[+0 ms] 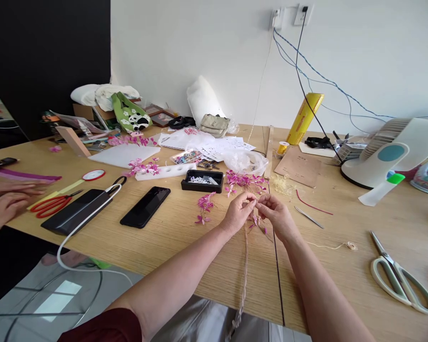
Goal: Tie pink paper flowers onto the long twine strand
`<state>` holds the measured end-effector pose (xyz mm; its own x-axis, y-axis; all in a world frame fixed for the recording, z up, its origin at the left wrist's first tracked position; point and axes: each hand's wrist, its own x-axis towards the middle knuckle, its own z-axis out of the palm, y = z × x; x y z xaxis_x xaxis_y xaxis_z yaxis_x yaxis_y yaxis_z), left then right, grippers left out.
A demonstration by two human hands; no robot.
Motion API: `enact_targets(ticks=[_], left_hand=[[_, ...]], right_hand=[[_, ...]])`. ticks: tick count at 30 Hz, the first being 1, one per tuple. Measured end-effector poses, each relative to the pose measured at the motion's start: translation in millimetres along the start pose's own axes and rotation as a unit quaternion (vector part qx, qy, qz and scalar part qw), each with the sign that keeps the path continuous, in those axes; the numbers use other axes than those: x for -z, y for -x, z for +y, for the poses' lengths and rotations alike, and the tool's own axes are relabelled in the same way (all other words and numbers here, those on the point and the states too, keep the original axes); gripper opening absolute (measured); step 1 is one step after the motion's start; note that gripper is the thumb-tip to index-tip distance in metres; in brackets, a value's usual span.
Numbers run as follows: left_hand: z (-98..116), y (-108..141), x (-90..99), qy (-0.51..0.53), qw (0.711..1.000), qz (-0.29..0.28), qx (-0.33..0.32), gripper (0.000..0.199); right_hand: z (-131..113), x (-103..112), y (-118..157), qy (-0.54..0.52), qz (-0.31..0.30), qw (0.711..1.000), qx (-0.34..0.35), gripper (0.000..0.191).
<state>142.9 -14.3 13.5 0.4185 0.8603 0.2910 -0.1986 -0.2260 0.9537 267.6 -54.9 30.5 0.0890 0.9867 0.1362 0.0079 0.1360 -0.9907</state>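
Observation:
My left hand (pixel 239 212) and my right hand (pixel 276 214) meet at the fingertips above the table, both closed in a pinch. Between them is the top of a braided cord (pixel 246 266), which hangs over the table edge toward my lap. Small pink artificial flowers (pixel 256 221) show just under my fingers. A bunch of pink blossoms (pixel 246 180) lies behind my hands, with a loose flower sprig (pixel 205 203) to the left. A thin pale thread (pixel 328 246) emerges from beside my right forearm and ends in a small coil. My fingers hide what exactly my right hand pinches.
White-handled scissors (pixel 401 280) and tweezers (pixel 309 217) lie right, before a fan (pixel 385 147). A black tray (pixel 202 181), a phone (pixel 145 207), a black power strip (pixel 77 211) and red-handled snips (pixel 55 204) are left. Another person's hands (pixel 9 199) rest far left.

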Motion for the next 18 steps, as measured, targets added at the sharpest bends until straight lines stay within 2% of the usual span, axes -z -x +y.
enact_targets(ticks=[7, 12, 14, 18], left_hand=[[-5.5, -1.2, 1.5, -0.052, 0.997, 0.029, -0.049, 0.018], [-6.9, 0.0, 0.8, -0.064, 0.995, 0.021, -0.069, 0.016], [-4.3, 0.1, 0.9, -0.092, 0.991, 0.037, -0.091, 0.014], [1.8, -0.4, 3.0, -0.131, 0.983, 0.075, -0.109, 0.016]], right_hand=[[-1.3, -6.3, 2.3, -0.031, 0.006, 1.0, 0.0, 0.024], [3.3, -5.2, 0.5, -0.017, 0.066, 0.997, 0.032, 0.02], [4.6, -2.9, -0.4, 0.001, 0.081, 0.995, 0.051, 0.02], [2.2, -0.4, 0.5, 0.005, 0.057, 0.997, 0.043, 0.02]])
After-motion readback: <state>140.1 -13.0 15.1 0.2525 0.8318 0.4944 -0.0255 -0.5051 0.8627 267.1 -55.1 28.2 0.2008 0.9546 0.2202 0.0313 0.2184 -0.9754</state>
